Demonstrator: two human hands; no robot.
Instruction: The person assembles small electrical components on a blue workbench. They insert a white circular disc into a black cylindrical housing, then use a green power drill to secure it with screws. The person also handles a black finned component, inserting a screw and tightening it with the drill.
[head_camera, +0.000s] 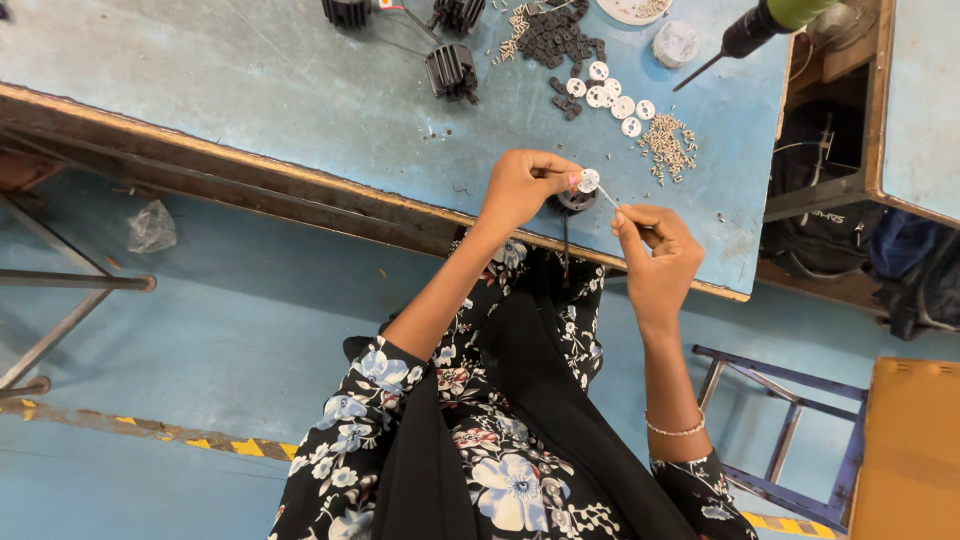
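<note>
A small white disc (588, 180) sits on a black round part (576, 199) at the near edge of the blue table (300, 90). The left hand (522, 186) pinches the disc; the right hand (655, 250) pinches a thin wire (607, 195) running to it. Beyond the disc lie more white discs (610, 97), with a screw pile (668, 145) just to their right and a power screwdriver (760, 28) farther off.

Single view: head-worn camera, looks steeply down over wearer's chest and forearms. Faces blue worktable (300, 90), whose near edge runs slantwise across frame. Left hand (520, 188) and right hand (655, 255) sit near frame centre, at arm's length from lens. Table fills upper half; blue floor (200, 340) fills lower left, farther from lens. Wearer's floral sleeves at bottom edge, closest. No second view, so no shared area.
</note>
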